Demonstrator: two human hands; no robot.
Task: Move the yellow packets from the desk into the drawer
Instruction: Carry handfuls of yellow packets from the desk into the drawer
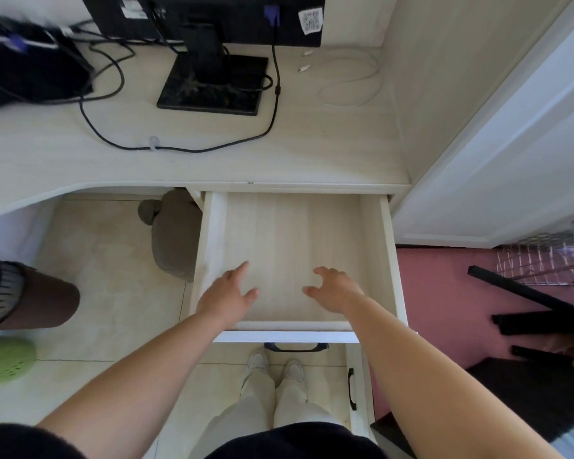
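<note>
Hovering over the pulled-out drawer (292, 233) with left hand (226, 294) and right hand (337, 289), both loosely spread, below the desk (212, 160).

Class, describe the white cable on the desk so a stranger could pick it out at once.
Find the desk above the open drawer. Right of the monitor stand, near the side wall, lies a loosely looped white cable. Its neighbours are black cables; it alone is white, both ends free.

Head camera, looking down | person wears a black top (295, 440), dark sleeve (10, 440) showing on the left arm | forearms (140, 369) bare down to the left hand (227, 294) and right hand (337, 288) | loose cream trousers (262, 405), creased, bunched at the hem | off-white shoes (257, 361), rounded toes
</note>
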